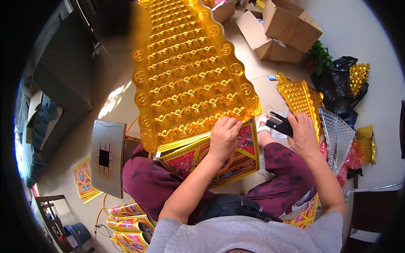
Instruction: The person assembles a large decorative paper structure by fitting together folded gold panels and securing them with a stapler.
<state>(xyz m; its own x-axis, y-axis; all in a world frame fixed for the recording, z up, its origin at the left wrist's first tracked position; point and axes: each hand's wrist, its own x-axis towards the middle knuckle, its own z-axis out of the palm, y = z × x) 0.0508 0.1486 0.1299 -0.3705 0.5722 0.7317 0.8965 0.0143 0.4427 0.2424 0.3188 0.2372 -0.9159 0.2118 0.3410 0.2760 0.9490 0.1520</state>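
Note:
A long gold embossed plastic panel (193, 72) with scalloped edges stretches away in front of me. Its near end lies against a printed, patterned cardboard piece (246, 158) above my lap. My left hand (223, 136) pinches the panel's near edge together with the top edge of the cardboard. In my right hand (300, 129) is a black stapler (280, 125), its jaws pointing left, a little to the right of the cardboard's corner. What lies beneath the panel is hidden.
Rolled printed cardboard pieces (129, 224) and flat printed sheets (84, 178) lie on the floor at left. A metal plate with a burnt hole (117, 174) stands by my left knee. Open cardboard boxes (284, 31), smaller gold panels (295, 98) and a black plastic bag (332, 85) are at right.

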